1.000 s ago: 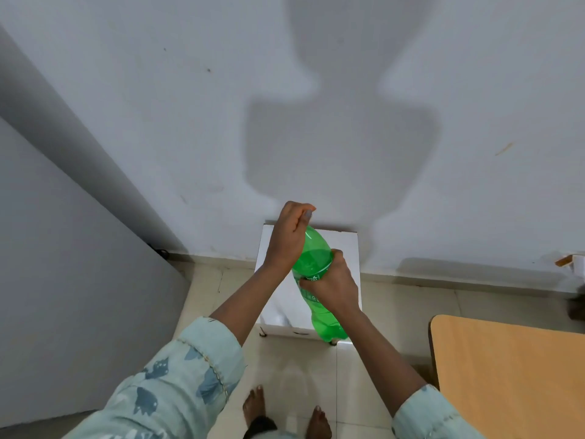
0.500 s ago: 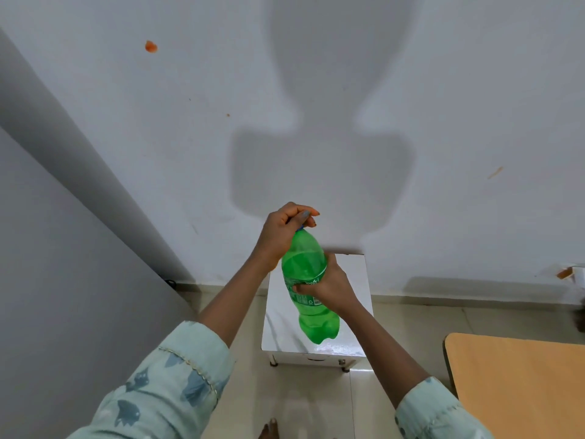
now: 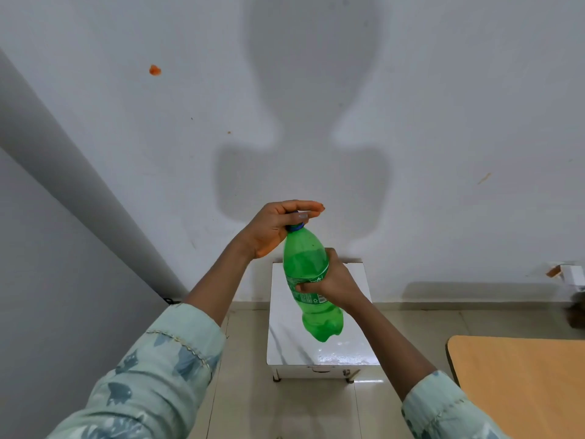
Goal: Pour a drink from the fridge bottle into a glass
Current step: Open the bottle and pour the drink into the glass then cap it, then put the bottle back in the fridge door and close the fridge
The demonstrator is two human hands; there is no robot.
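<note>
A green plastic bottle with a blue cap is held in the air above a small white cabinet, tilted slightly with its neck toward the upper left. My right hand wraps around the bottle's labelled middle. My left hand sits over the top with its fingers closed around the cap. Green liquid fills the lower part of the bottle. No glass is in view.
The small white cabinet stands on the tiled floor against the white wall. A wooden table juts in at the lower right. A grey panel fills the left side. A small white object sits at the far right edge.
The view has tilted up, so the bottle and both hands sit higher against the wall. My left hand has turned on the cap, its palm now facing me more.
</note>
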